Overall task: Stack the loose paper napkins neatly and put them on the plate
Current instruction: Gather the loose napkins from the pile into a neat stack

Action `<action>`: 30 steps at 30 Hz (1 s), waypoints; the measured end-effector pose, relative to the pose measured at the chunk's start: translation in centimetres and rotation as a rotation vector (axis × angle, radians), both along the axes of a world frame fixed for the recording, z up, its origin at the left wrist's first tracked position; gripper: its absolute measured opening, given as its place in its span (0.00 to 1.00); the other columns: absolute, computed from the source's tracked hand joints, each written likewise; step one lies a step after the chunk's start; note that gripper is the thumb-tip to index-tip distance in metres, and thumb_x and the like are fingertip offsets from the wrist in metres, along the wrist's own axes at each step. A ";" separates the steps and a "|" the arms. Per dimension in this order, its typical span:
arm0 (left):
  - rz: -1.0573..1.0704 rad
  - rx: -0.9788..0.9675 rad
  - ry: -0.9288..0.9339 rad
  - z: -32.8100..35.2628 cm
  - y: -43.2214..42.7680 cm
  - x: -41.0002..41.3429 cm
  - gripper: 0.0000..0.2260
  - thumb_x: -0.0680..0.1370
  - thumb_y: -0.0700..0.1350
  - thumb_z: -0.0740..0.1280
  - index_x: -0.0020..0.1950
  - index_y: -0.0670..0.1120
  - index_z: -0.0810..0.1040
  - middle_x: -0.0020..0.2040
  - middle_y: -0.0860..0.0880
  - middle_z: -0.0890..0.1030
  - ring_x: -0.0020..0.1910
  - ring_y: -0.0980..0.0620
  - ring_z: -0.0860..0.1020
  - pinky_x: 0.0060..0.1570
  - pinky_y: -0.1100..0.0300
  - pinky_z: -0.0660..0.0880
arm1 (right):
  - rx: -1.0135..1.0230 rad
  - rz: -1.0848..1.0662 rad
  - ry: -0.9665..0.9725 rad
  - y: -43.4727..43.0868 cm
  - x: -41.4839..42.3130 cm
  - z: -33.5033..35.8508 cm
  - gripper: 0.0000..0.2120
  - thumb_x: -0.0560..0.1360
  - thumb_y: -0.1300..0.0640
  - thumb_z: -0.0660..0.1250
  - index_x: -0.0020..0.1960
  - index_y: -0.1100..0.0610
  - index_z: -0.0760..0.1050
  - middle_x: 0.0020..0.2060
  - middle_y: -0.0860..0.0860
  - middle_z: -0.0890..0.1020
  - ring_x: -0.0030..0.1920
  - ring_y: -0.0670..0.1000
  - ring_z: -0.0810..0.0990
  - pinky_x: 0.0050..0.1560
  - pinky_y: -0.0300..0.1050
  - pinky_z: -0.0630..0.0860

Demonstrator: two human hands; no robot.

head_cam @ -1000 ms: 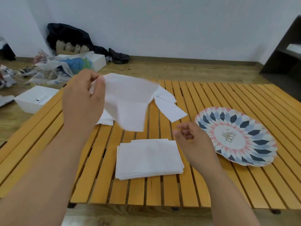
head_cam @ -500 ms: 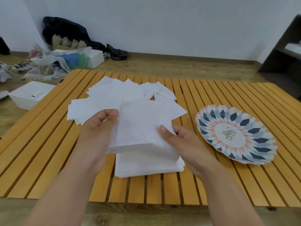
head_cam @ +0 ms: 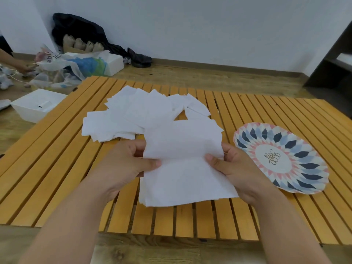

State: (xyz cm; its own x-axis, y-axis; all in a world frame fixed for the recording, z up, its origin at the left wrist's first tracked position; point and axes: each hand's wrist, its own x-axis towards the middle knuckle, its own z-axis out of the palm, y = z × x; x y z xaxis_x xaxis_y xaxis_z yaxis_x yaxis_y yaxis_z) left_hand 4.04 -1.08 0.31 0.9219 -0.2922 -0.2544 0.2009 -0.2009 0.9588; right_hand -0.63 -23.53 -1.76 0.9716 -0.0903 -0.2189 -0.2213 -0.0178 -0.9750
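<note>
On the slatted wooden table (head_cam: 57,168), 2 hands pinch 1 white napkin (head_cam: 182,141) by its sides: the left hand (head_cam: 122,164) at its left edge, the right hand (head_cam: 238,168) at its right. It hangs over the squared stack (head_cam: 186,191) near the table's near edge, perhaps touching it. Toward the far edge lie loose napkins (head_cam: 129,117), overlapping. The patterned plate (head_cam: 304,180) sits toward the right edge, just beside the right hand.

Napkin (head_cam: 182,149) hides most of the stack (head_cam: 142,193) under it; only left & near edges show. Fingers of L hand (head_cam: 122,164) & R hand (head_cam: 240,168) mostly behind it. Shelf (head_cam: 333,63) cut off at right, someone's arm (head_cam: 11,61) at left
</note>
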 end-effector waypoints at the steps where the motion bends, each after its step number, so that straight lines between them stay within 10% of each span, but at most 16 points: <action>1: 0.018 0.011 -0.027 -0.2 0.1 0.2 0.11 0.72 0.33 0.71 0.46 0.50 0.84 0.44 0.54 0.86 0.44 0.57 0.83 0.42 0.62 0.80 | -0.010 -0.008 0.014 -0.2 0.0 -0.1 0.13 0.76 0.63 0.66 0.58 0.51 0.76 0.51 0.50 0.84 0.52 0.52 0.83 0.51 0.50 0.80; 9: 0.111 0.204 -0.073 -1.6 0.1 1.5 0.15 0.75 0.30 0.65 0.36 0.45 0.86 0.39 0.48 0.85 0.38 0.53 0.83 0.35 0.70 0.78 | -0.168 -0.040 0.088 -1.0 0.3 -0.5 0.12 0.76 0.69 0.63 0.39 0.58 0.80 0.50 0.52 0.83 0.51 0.51 0.80 0.38 0.37 0.75; 15: 0.082 0.365 -0.062 -2.8 -0.1 2.0 0.13 0.77 0.33 0.63 0.43 0.47 0.85 0.48 0.49 0.84 0.45 0.52 0.82 0.54 0.57 0.77 | -0.364 -0.113 0.183 -0.3 1.1 -1.9 0.13 0.78 0.63 0.60 0.44 0.55 0.82 0.49 0.50 0.81 0.49 0.50 0.81 0.53 0.46 0.79; 21: 0.056 0.480 -0.112 -4.0 0.1 2.6 0.14 0.78 0.38 0.63 0.40 0.53 0.83 0.53 0.50 0.82 0.52 0.50 0.80 0.51 0.59 0.73 | -0.654 -0.069 0.097 0.3 1.3 -2.1 0.01 0.75 0.54 0.69 0.46 0.49 0.79 0.45 0.44 0.79 0.45 0.42 0.75 0.40 0.35 0.71; 24: 0.036 0.635 -0.187 -3.8 -0.1 2.7 0.15 0.78 0.37 0.60 0.38 0.52 0.81 0.50 0.52 0.77 0.38 0.55 0.76 0.34 0.61 0.71 | -0.858 0.048 0.114 0.4 1.3 -2.5 0.10 0.74 0.51 0.70 0.54 0.46 0.75 0.55 0.44 0.72 0.49 0.43 0.73 0.37 0.32 0.69; 30: 0.130 0.768 -0.512 -3.9 -0.7 5.3 0.11 0.77 0.38 0.62 0.44 0.50 0.82 0.58 0.50 0.76 0.49 0.51 0.76 0.42 0.59 0.71 | -1.009 0.123 0.084 0.7 1.3 -2.6 0.16 0.74 0.49 0.69 0.60 0.46 0.72 0.62 0.45 0.70 0.62 0.46 0.69 0.56 0.40 0.71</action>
